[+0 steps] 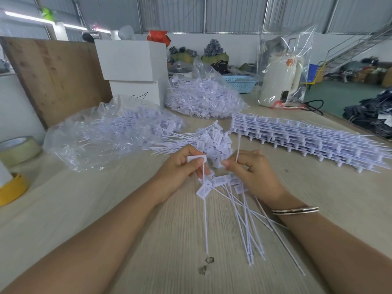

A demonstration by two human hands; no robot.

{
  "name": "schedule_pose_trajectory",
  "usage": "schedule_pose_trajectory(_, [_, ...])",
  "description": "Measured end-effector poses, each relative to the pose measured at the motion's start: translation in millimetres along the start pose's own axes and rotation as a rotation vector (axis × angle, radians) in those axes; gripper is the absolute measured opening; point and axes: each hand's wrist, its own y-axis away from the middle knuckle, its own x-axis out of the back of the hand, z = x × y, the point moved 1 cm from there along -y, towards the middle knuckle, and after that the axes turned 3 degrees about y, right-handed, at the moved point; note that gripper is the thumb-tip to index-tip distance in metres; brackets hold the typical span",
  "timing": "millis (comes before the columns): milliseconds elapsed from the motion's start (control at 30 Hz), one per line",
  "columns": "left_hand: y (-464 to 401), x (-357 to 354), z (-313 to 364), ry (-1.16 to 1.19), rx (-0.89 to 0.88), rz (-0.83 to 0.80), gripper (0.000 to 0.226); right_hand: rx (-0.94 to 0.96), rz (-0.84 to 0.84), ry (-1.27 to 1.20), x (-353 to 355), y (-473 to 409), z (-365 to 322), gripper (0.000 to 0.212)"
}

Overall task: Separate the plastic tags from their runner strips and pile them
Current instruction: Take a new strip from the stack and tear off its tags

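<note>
Left hand (180, 166) pinches one tag (197, 159), tail hanging toward near edge; right hand (252, 168) grips strip (238, 145) pointing far, w/ pile (212, 141) just beyond.

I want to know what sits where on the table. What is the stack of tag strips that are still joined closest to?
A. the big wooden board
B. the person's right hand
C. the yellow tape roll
B: the stack of joined strips lies on the right side of the table, just beyond the right hand.

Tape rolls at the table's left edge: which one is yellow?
The nearer tape roll, lower left, is yellow; the farther roll behind it is pale and whitish.
</note>
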Motion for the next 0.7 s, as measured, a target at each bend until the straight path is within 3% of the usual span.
schedule_pose_trajectory(67, [-1.2, 4.5, 0.1, 0.015, 0.019, 0.074, 0.014, -0.056, 0.019, -0.137, 3.3, -1.6, -0.9, 0.012])
schedule_pose_trajectory(167, [-2.6, 4.5, -4.4, 0.035, 0.085, 0.111, 0.013, -0.082, -0.005, -0.164, 10.4, -2.5, -2.4, 0.021])
schedule_pose_trajectory(300, [-3.9, -3.1, -10.9, -0.005, 0.136, 0.194, 0.008, -0.097, -0.279, -0.001, 11.9, 0.3, -1.1, 0.027])
schedule_pose_trajectory(400, [-2.4, -8.9, -15.4, -0.397, 0.027, 0.171, 0.011, -0.023, -0.395, 0.194, 8.6, 0.5, -3.4, 0.045])
schedule_pose_trajectory(467, [-1.4, -12.5, -18.3, -0.684, -0.023, 0.146, 0.022, -0.032, -0.398, 0.290, 7.9, -0.3, -2.4, 0.064])
schedule_pose_trajectory(533, [-1.2, -12.0, -13.9, -0.781, -0.011, 0.211, 0.028, -0.065, -0.360, 0.333, 9.6, -0.2, 0.7, 0.072])
schedule_pose_trajectory(600, [-1.3, -5.5, -4.6, -0.845, -0.005, 0.320, 0.022, -0.112, -0.254, 0.310, 15.2, -2.2, 2.1, 0.064])
schedule_pose_trajectory(700, [1.0, 0.2, 9.9, -1.053, 0.141, 0.265, 0.057, -0.293, -0.114, 0.300, 34.2, -12.3, 1.6, 0.034])
